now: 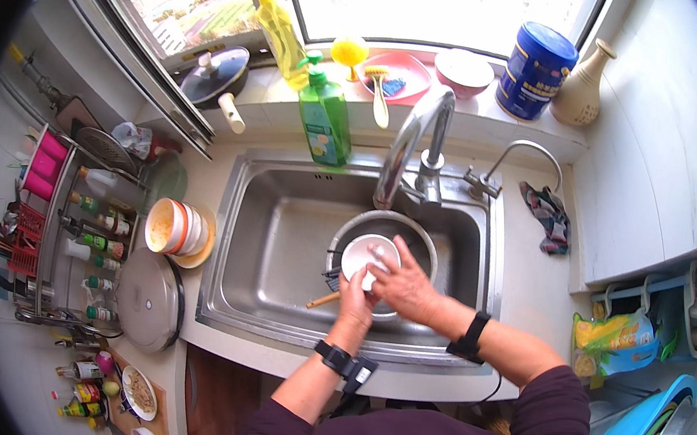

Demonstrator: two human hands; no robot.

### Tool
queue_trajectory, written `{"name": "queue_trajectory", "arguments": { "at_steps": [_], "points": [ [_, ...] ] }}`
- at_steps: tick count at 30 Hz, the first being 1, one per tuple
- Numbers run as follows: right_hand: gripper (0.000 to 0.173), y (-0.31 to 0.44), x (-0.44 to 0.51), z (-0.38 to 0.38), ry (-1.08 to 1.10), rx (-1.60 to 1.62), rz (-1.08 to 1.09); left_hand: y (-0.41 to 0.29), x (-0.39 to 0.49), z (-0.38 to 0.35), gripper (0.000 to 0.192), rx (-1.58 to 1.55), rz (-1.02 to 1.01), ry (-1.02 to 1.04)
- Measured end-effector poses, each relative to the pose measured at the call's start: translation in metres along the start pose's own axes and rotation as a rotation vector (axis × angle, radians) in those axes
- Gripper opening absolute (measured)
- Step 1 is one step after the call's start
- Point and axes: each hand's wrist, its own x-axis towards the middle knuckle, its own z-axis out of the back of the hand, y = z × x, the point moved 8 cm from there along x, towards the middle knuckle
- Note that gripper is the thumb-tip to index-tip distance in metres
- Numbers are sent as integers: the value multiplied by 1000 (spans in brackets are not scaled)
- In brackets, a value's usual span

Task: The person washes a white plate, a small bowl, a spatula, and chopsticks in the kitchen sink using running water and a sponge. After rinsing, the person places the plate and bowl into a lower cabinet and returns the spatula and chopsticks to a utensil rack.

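Note:
My left hand (357, 299) holds a small white bowl (354, 253) from its near side, tilted so the inside shows. Reaching in from the right, my right hand (411, 292) has its fingers spread against the inside of the bowl. Some fingertips are blurred. Beneath both hands, a round metal pot (429, 241) sits in the stainless-steel sink (281, 242). A wooden handle (323, 300) sticks out at the pot's left side, its far end hidden. Just beyond the bowl, the chrome faucet (398, 152) arches over the pot.
Left of the sink are stacked bowls (192, 229), a large round lid (149, 301) and a bottle rack (60, 204). A green pump bottle (324, 121) stands at the sink's back edge. A cloth (545, 217) lies right, near a thin tap (531, 145). The sill holds a blue tub (536, 71).

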Motion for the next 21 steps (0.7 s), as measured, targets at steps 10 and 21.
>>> {"name": "queue_trajectory", "arguments": {
  "at_steps": [10,21],
  "points": [
    [18,2,6,-7,25,115,-38,5,3,1,37,-55,28,-12],
    [23,14,12,-6,34,80,-33,9,-3,7,43,-131,52,-23]
  ]
}}
